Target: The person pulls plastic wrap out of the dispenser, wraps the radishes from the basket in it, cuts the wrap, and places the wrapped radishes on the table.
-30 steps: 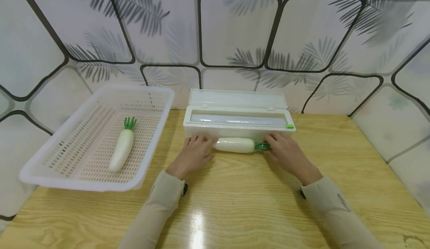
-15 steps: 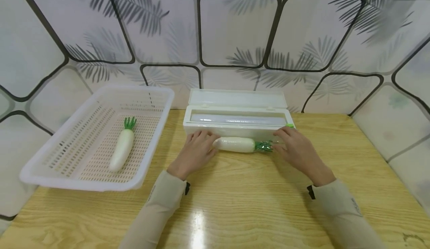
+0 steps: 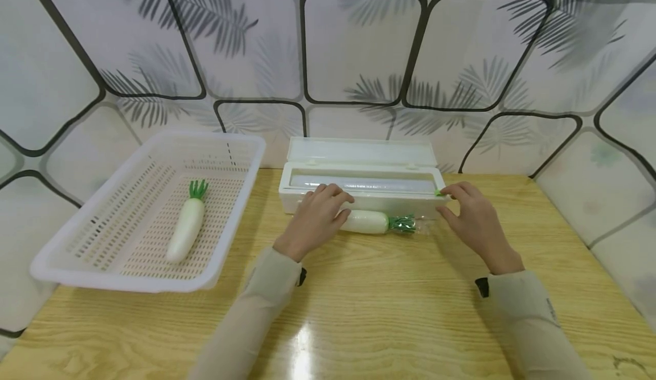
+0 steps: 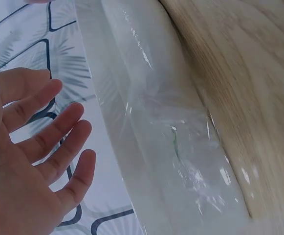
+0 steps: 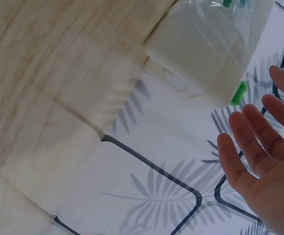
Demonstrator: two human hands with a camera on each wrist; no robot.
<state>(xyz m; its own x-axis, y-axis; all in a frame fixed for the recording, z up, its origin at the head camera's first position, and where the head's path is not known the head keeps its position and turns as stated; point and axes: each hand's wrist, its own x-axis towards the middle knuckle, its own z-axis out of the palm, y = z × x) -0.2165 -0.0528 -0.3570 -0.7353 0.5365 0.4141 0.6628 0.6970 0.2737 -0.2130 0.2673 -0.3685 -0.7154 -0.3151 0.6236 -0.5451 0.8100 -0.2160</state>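
Note:
A white radish (image 3: 365,222) with green leaf stubs lies wrapped in clear cling film (image 4: 195,181), along the front of a white cling film dispenser (image 3: 353,202). My left hand (image 3: 319,217) hovers over the radish's left end and the dispenser's front, hiding part of both. Its fingers (image 4: 63,147) are spread and loosely bent, with nothing held, in the left wrist view. At the dispenser's right end, my right hand (image 3: 476,217) has its fingertips right by the green slide cutter (image 3: 439,192). In the right wrist view, its relaxed fingers (image 5: 251,142) stand near that cutter, holding nothing.
A white plastic basket (image 3: 215,274) stands on the left with another white radish (image 3: 185,231) inside. The dispenser's lid (image 3: 361,151) is raised, showing a film roll (image 3: 369,184). Behind the wooden table (image 3: 359,306) rises a patterned wall (image 3: 364,44).
My right hand has left the leafy end of the radish and moved right and back to the green cutter. My left hand has lifted off the radish's left end and shifted slightly right.

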